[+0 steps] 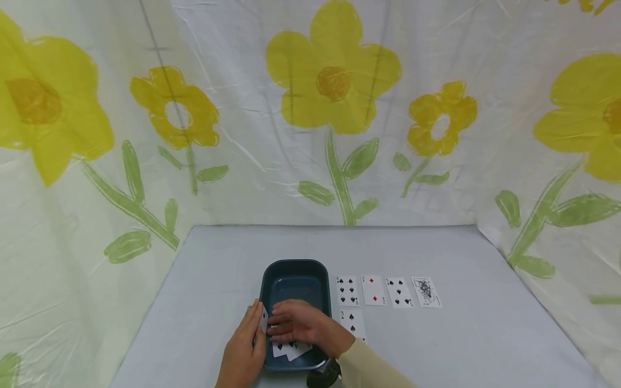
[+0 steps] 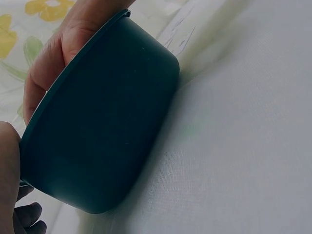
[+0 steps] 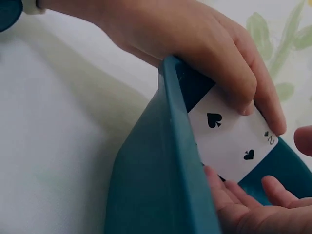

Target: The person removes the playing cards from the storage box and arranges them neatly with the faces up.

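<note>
At the left rim of a dark teal rectangular tub point(image 1: 296, 262), my left hand point(image 1: 245, 345) pinches a two of spades point(image 3: 226, 131), its thumb on the card's face and its fingers behind. The card stands tilted, face turned toward the right. My right hand point(image 1: 302, 323) reaches over the tub, palm toward the left, fingers extended close to that card. In the right wrist view, right fingertips point(image 3: 214, 187) lie right at the card's lower edge. Below the right hand, spade cards point(image 1: 297, 353) lie overlapped in the tub, partly hidden.
Right of the tub lies a face-up row: a six of spades point(image 1: 347, 291), a two of diamonds point(image 1: 373, 290), a five of spades point(image 1: 400, 292) and a joker-like card point(image 1: 427, 292). A three of spades point(image 1: 352, 321) is below, partly covered by the right arm. A flowered sheet point(image 1: 242, 183) hangs behind the table.
</note>
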A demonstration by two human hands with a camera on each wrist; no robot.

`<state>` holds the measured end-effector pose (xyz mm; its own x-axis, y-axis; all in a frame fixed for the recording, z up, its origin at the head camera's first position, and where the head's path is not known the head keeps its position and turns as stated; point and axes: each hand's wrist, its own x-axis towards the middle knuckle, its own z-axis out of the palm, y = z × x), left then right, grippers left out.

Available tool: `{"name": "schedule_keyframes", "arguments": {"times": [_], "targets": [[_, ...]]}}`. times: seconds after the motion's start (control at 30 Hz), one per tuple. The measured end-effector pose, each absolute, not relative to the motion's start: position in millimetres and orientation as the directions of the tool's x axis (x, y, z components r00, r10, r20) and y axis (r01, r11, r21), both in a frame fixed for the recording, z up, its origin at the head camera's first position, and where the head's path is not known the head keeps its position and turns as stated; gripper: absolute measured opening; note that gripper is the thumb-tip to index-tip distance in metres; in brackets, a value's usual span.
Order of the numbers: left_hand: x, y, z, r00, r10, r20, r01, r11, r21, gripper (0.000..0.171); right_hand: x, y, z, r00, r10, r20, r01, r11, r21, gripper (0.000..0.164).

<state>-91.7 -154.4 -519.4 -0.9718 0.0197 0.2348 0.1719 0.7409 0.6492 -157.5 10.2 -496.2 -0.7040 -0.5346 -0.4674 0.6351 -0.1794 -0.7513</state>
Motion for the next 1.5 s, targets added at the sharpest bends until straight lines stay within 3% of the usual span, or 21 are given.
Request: {"name": "schedule_keyframes", "arguments": {"times": [0.27, 0.43, 0.57, 0.93, 1.5], "targets": [[-91, -153, -518, -0.974, 0.008, 0.226, 0.155, 0.751, 0.642, 0.047, -156, 14, -496, -0.722, -0.482, -0.496, 0.630, -0.162, -0.759, 0.042], [-91, -152, -518, -0.974, 0.001, 0.229, 0.148, 0.763, 0.629, 0.047, -154, 15, -497, -0.766, -0.421, -0.485, 0.566, -0.085, -0.820, 0.037], [-90, -151, -518, -0.970, -0.006, 0.245, 0.152, 0.770, 0.620, 0.047, -151, 14, -497, -0.808, -0.373, -0.455, 0.499, -0.025, -0.866, 0.032], [-91, -151, -517, -0.975, -0.014, 0.220, 0.127, 0.783, 0.609, 0.048, -153, 10, -501, -0.917, -0.259, -0.303, 0.319, -0.019, -0.948, 0.036], [-90, -150, -522, -0.959, 0.000, 0.285, 0.173, 0.793, 0.584, 0.051, -155, 38, -486, -0.937, -0.254, -0.239, 0.245, 0.006, -0.969, 0.035]]}}
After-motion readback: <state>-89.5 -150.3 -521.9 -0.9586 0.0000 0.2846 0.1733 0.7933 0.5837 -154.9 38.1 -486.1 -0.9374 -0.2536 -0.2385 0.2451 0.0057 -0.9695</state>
